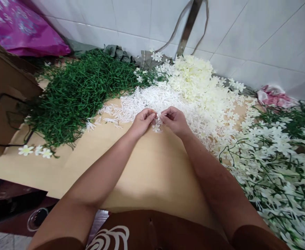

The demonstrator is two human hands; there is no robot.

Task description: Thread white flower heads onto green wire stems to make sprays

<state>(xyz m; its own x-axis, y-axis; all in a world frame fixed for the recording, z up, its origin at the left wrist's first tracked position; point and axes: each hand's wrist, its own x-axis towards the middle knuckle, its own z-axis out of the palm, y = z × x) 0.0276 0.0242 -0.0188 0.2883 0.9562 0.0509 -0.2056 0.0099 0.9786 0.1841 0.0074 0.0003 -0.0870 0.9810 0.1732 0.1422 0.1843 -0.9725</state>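
My left hand (142,121) and my right hand (174,120) meet over the near edge of a heap of small white plastic flower parts (152,100). Both hands pinch with fingers closed. Between the fingertips I see a small white flower piece (158,115), and another white flower (157,128) lies just below them on the tan cardboard sheet (147,166). Behind the heap is a mound of cream fabric petals (194,78).
A large pile of green plastic stems (76,86) lies to the left. Finished stems with white flowers (280,156) cover the right side. Three loose white flowers (34,150) lie at the left edge. A brown cardboard box (3,90) and a purple bag (22,29) stand far left.
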